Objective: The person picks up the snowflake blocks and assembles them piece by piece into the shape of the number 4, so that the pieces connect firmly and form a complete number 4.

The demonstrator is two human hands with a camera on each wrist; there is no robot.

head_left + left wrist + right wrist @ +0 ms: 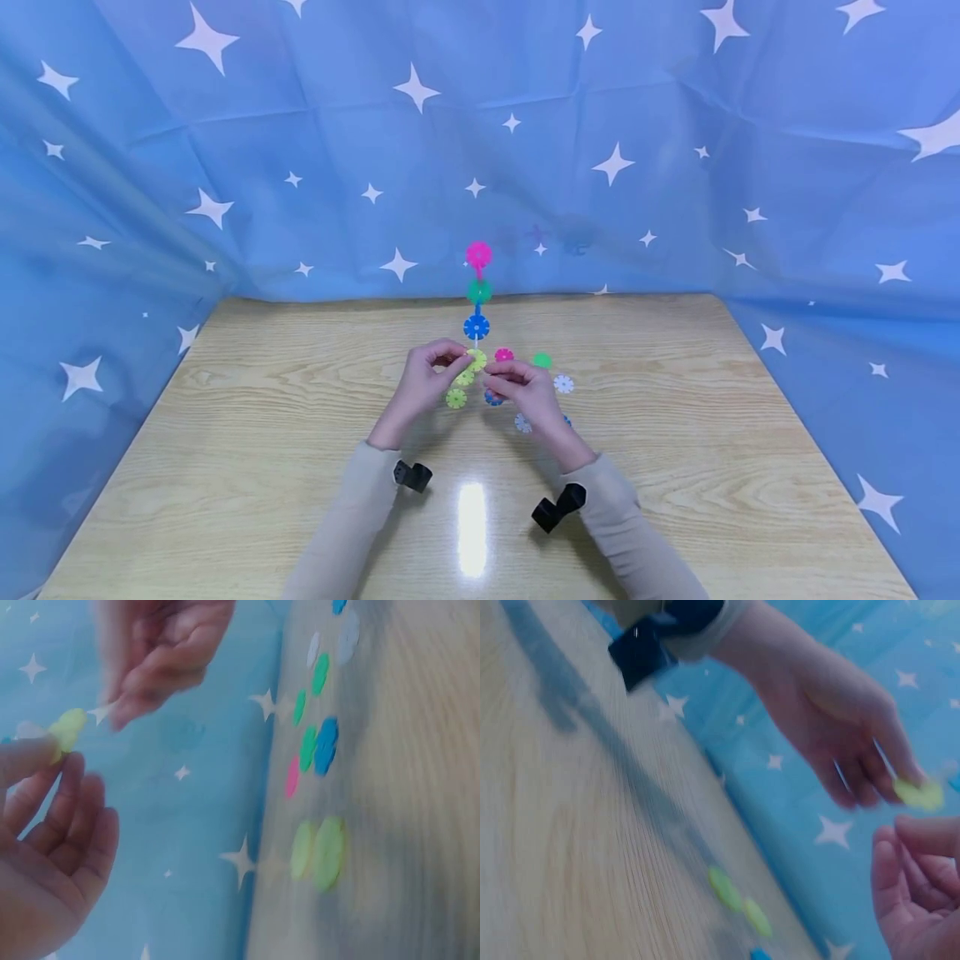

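Note:
My left hand (431,379) pinches a yellow notched plastic disc (69,729) between thumb and fingertips. This disc forms the near end of an upright chain in the head view. Above it come a white piece seen edge-on, a blue disc (476,327), a green disc (479,292) and a pink disc (478,254) at the top. Close to the yellow disc's right side is my right hand (525,390), its fingers loosely bent, with nothing seen between them. Both wrist views show a gap between the right fingertips and that disc.
Loose discs lie on the wooden table (262,433) below the hands: yellow-green ones (456,398) at the left, a pink one (504,356), a green one (542,360), white ones (563,383) and blue ones. A blue star-patterned cloth (337,233) hangs behind the table.

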